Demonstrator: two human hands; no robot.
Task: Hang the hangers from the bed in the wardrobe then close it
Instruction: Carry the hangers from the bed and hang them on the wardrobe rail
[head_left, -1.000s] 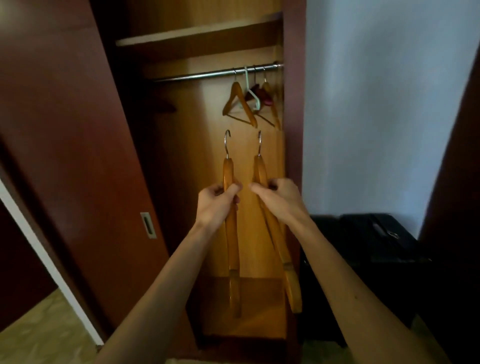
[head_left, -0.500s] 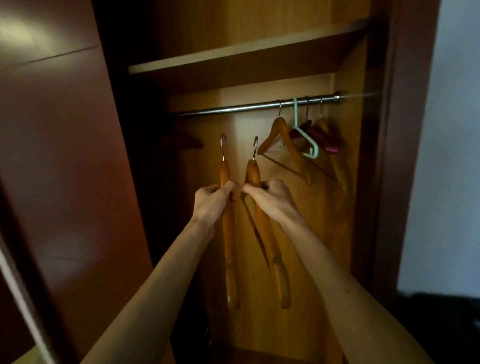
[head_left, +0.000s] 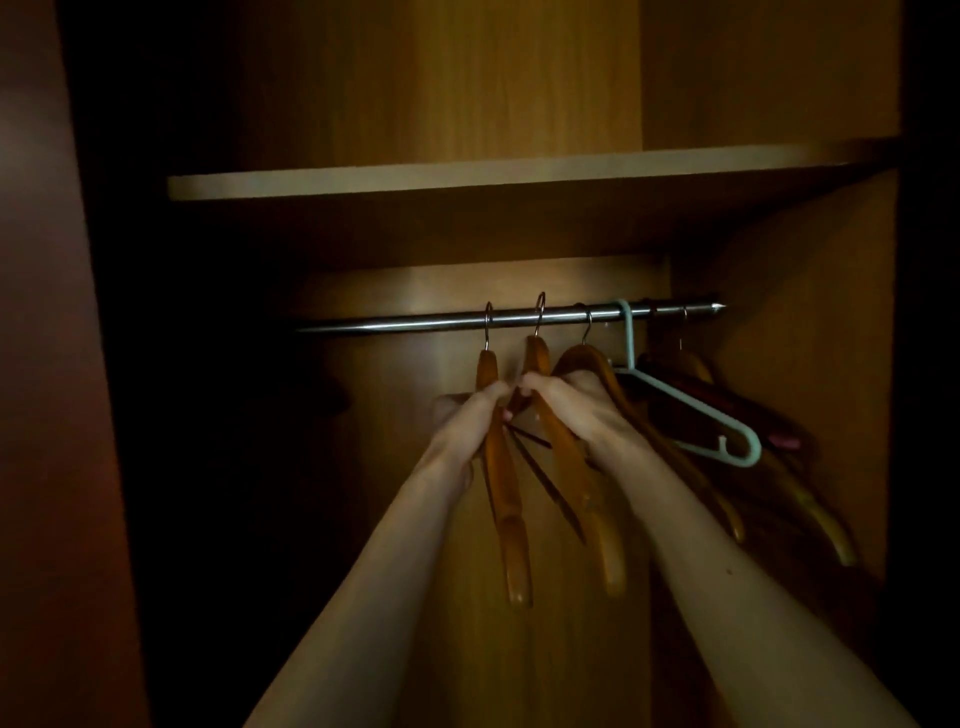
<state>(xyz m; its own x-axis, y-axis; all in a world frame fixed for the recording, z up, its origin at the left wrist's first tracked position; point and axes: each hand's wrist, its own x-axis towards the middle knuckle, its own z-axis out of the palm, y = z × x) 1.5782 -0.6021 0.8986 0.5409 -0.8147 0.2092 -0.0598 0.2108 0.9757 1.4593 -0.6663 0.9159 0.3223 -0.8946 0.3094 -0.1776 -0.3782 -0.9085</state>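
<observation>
1. Two smooth wooden hangers: I see my left hand (head_left: 470, 415) gripping one (head_left: 501, 483), my right hand (head_left: 566, 410) gripping the other (head_left: 571, 467).
2. Both thin metal hooks sit at the shiny rail (head_left: 415, 323) (over it, I think).
3. More wooden hangers and a pale plastic hanger (head_left: 691, 415) crowd the right, under a flat shelf (head_left: 467, 184).

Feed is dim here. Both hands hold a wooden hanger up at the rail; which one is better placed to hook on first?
Probably the right hand: its wooden hanger has its hook reaching above the metal rail, while the left hand's hanger hook crosses the rail lower.
</observation>
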